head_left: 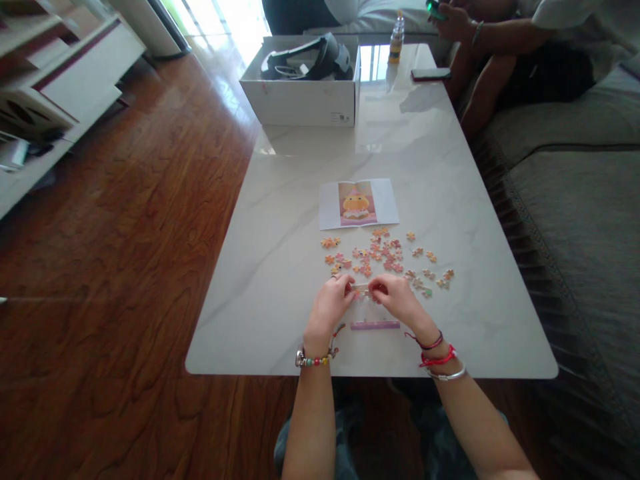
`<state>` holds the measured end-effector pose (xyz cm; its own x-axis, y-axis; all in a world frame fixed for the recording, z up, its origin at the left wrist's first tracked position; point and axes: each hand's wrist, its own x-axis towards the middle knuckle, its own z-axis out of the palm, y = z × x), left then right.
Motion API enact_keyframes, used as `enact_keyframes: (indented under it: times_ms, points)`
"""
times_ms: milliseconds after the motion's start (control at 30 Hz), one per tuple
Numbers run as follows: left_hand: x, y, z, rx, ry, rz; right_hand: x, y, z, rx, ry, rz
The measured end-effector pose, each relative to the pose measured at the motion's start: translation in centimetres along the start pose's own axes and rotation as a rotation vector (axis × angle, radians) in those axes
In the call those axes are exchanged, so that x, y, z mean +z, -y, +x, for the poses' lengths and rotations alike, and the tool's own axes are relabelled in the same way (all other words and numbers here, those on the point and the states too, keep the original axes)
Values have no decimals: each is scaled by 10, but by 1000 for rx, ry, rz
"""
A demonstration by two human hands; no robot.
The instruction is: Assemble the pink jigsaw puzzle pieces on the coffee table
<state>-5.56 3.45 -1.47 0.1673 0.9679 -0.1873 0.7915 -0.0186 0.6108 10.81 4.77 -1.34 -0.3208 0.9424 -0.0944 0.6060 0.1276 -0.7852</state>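
Nearest the camera, two bare forearms with bracelets lead up to the left hand (330, 305) and right hand (400, 300), which meet at the bench's (280, 267) near edge. Each grip is narrow, fingertips pinched on the ends of a small pale strip (363, 289) held between them just above the surface. Whether that strip is one piece or several joined is too small to tell.

At 6 o'clock of the hands, just beside them, lies a purple bar (375, 325). From 12 to 2 o'clock the loose puzzle pieces (385, 257) spread out, most of them apart from one another. Beyond them at 12 o'clock sits the picture sheet (358, 203) showing an orange figure.

Judging by this, the work looks early: nearly every piece lies unjoined, and no assembled picture is visible.

Farther at 11 o'clock stands a white box (300, 100) with a dark headset (307, 60) inside. At 1 o'clock are a bottle (397, 41) and a phone (430, 74), and another person's hand (453, 23) holds something green, cut off by the frame. A sofa (575, 200) runs along 3 o'clock.
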Motion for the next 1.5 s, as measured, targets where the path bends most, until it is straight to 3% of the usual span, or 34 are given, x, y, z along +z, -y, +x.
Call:
enact_keyframes:
  times_ms: [167, 333, 467, 633, 1033, 1200, 1500]
  points:
    - [1, 2, -1, 14, 24, -2, -16, -18, 3, 79, -66, 177]
    - [1, 2, -1, 8, 27, -12, -24, -22, 2, 192, 36, 429]
    - [1, 0, -2, 11, 32, 0, -16, -12, 0, 189, 127, 241]
    - [1, 0, -3, 13, 30, 12, -9, -3, 0, 169, 115, 59]
    - [1, 0, -1, 1, 48, 26, 11, 11, -5, 332, 19, 34]
    - [1, -1, -1, -11, 47, 32, 14, 8, -5, 356, 6, 98]
    - [0, -4, -1, -30, 38, 44, 19, 7, -9, 341, -92, -18]
